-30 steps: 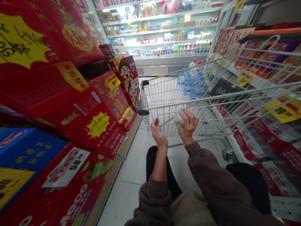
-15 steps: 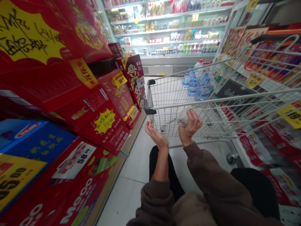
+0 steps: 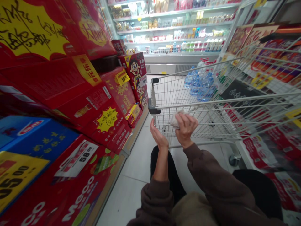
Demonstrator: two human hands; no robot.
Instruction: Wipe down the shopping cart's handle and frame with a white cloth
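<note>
My right hand (image 3: 187, 127) is closed around a crumpled whitish-grey cloth (image 3: 174, 121), at the near side of a metal shopping cart (image 3: 199, 106). Whether the cloth touches the wires is hard to tell. Close to the cart's end, below its dark plastic corner bumper (image 3: 154, 107), my left hand (image 3: 159, 136) is raised with its fingers stretched out. Nothing shows in it, and I cannot tell if its fingertips touch the wires.
Stacked red gift boxes (image 3: 94, 100) and a blue box (image 3: 35, 135) line the left. A refrigerated shelf (image 3: 174, 28) spans the back. Bottled water (image 3: 199, 84) stands beyond the cart. Packaged goods (image 3: 258, 144) lie on the right, beside a cart wheel (image 3: 234, 159).
My right hand has moved a little to the left along the cart with the cloth in it. The cart and shelves sit slightly farther right in view. My left hand stays nearly still.
</note>
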